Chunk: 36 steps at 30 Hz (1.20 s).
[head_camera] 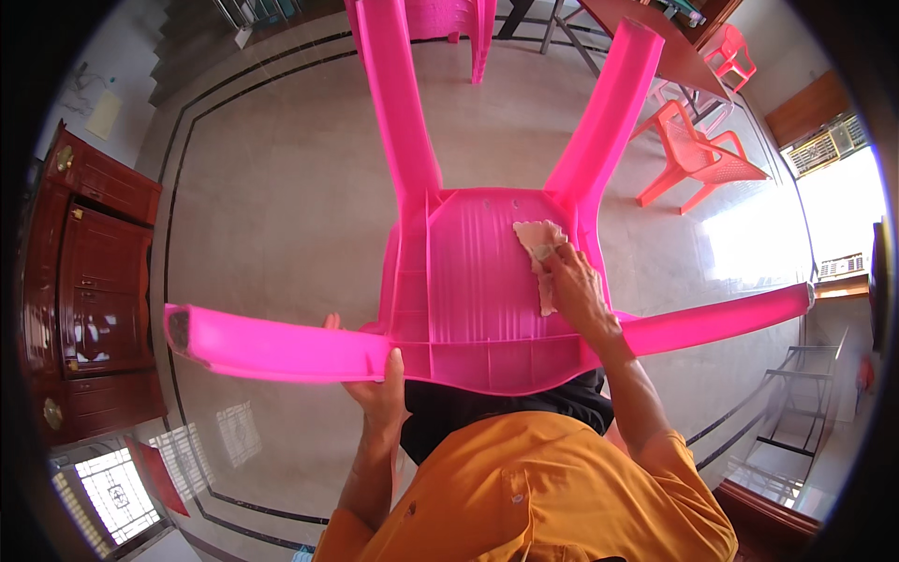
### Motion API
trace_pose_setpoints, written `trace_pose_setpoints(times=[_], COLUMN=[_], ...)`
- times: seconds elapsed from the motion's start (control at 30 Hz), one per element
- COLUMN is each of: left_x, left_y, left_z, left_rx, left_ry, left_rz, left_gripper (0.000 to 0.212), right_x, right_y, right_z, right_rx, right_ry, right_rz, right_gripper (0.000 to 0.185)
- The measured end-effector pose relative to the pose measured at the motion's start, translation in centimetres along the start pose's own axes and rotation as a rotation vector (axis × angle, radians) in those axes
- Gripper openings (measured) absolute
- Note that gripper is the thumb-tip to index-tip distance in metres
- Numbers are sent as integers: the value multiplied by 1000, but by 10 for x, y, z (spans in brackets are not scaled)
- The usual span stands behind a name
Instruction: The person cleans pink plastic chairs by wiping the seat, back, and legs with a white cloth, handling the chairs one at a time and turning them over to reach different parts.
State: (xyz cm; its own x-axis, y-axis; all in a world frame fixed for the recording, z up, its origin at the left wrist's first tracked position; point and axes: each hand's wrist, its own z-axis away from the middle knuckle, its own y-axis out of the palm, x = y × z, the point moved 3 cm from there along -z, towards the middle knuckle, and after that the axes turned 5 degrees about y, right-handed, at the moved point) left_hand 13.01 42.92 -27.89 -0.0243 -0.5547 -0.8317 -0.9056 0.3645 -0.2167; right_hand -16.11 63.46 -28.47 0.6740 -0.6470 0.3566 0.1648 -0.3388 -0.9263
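Observation:
A pink plastic chair [484,274] is turned over in front of me, its ribbed seat underside facing up and its four legs spreading outward. My left hand [379,383] grips the chair at the base of the near left leg, thumb on top and fingers on the far side. In my right hand [576,288] is a pale, crumpled cloth [539,242], pressed on the right part of the seat underside. The end of the near left leg looks dark and dirty. Part of the cloth is hidden under my fingers.
Another pink chair [449,20] stands beyond the far legs. Orange-red plastic chairs [702,151] and a brown table [653,42] are at the upper right. A red wooden cabinet [105,281] stands at the left, a metal ladder [797,393] at the right. Glossy floor tiles surround me.

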Motion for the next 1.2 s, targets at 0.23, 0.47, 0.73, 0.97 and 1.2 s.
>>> trace_pose_setpoints(times=[0.23,0.47,0.73,0.97,1.2], left_x=[-5,-2,0,-4,-3], left_y=[-1,-1,-1,-1,-1], left_z=[-3,-5,-5,-4,-5], left_rx=[7,16,17,1,14], left_ry=[6,16,10,-36,25], left_rz=[-29,-48,-49,26,-55], left_gripper=[79,80,80,82,79], right_x=[69,121,139,131,86], right_y=[-1,19,30,-28,-24], right_z=[27,40,61,40,55], right_rx=[320,394,518,948,926], right_ry=[-222,-514,-512,-460,-271], right_rz=[-190,-2,-223,-49,-122], right_gripper=[39,60,47,38,19])
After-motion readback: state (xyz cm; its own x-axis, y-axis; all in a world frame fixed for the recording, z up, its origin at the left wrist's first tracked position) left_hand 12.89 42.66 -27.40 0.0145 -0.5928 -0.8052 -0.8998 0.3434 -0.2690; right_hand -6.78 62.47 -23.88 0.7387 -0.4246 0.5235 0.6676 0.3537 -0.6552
